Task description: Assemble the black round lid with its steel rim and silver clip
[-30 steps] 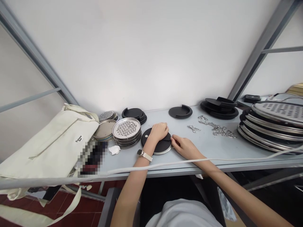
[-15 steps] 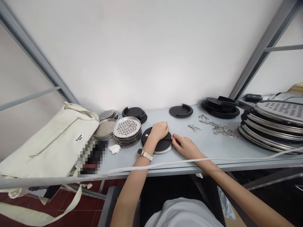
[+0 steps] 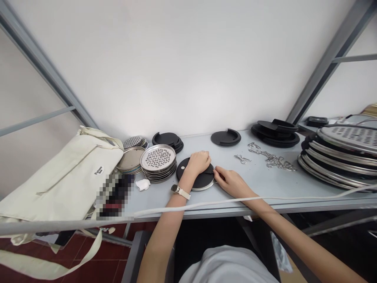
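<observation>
A round black disc [image 3: 203, 181] with a pale metal rim lies flat on the table in front of me. My left hand [image 3: 198, 162], fingers curled, rests on top and grips it. At the disc's right edge, my right hand [image 3: 229, 180] is closed in a pinch. A bit of thin metal wire shows under its fingertips, but I cannot make out the piece. Left of the disc stands a stack of round metal grater plates [image 3: 158, 161]. Silver wire clips [image 3: 277, 161] lie loose to the right, with another wire clip [image 3: 242, 158] nearer.
Black round holders [image 3: 167, 140] stand at the back, with another black holder [image 3: 226, 138] and a black pile [image 3: 275, 133] farther right. A tall stack of large discs [image 3: 338, 157] is at right. A cream bag [image 3: 67, 173] leans left; a white cord [image 3: 282, 197] crosses the front.
Both hands keep their places on the black disc, with hardly any visible movement. The view has shifted very slightly.
</observation>
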The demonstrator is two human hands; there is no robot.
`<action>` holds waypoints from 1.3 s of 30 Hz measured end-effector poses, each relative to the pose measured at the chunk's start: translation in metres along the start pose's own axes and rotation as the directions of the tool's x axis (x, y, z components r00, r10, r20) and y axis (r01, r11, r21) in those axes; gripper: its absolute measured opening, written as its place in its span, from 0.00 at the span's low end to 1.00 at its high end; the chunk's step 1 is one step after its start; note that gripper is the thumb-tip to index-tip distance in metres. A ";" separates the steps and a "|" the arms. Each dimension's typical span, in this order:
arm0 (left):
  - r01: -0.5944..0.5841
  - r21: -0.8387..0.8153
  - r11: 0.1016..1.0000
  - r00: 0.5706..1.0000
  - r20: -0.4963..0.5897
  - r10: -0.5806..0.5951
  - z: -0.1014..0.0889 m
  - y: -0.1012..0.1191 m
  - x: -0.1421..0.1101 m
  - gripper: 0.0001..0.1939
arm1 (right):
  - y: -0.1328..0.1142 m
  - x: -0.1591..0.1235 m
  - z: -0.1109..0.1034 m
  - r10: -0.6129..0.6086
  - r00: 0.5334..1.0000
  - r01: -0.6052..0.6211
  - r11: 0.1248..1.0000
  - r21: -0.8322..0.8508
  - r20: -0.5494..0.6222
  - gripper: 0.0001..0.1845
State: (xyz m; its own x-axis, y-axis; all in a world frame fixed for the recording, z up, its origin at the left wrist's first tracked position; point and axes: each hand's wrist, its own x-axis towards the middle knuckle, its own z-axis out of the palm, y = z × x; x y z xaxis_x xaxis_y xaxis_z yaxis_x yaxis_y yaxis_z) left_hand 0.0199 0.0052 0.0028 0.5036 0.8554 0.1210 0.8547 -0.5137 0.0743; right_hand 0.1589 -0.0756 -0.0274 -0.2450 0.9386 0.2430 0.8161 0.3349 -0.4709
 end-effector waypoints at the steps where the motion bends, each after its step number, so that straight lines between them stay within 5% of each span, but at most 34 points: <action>1: 0.000 0.001 1.000 1.000 -0.001 0.000 0.000 0.000 0.000 0.14 | 0.000 0.000 0.000 0.002 1.000 -0.002 1.000 0.001 0.002 0.14; 39: 0.008 0.003 1.000 1.000 0.004 -0.008 -0.002 0.001 0.000 0.14 | -0.002 -0.001 -0.002 -0.036 0.999 0.038 0.998 -0.050 0.041 0.16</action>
State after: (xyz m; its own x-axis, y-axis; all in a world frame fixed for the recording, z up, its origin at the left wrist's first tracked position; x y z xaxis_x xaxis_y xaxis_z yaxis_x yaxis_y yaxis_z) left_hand 0.0201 0.0045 0.0045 0.4975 0.8596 0.1165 0.8589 -0.5069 0.0727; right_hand 0.1583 -0.0772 -0.0248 -0.2955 0.9285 0.2249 0.8313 0.3659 -0.4184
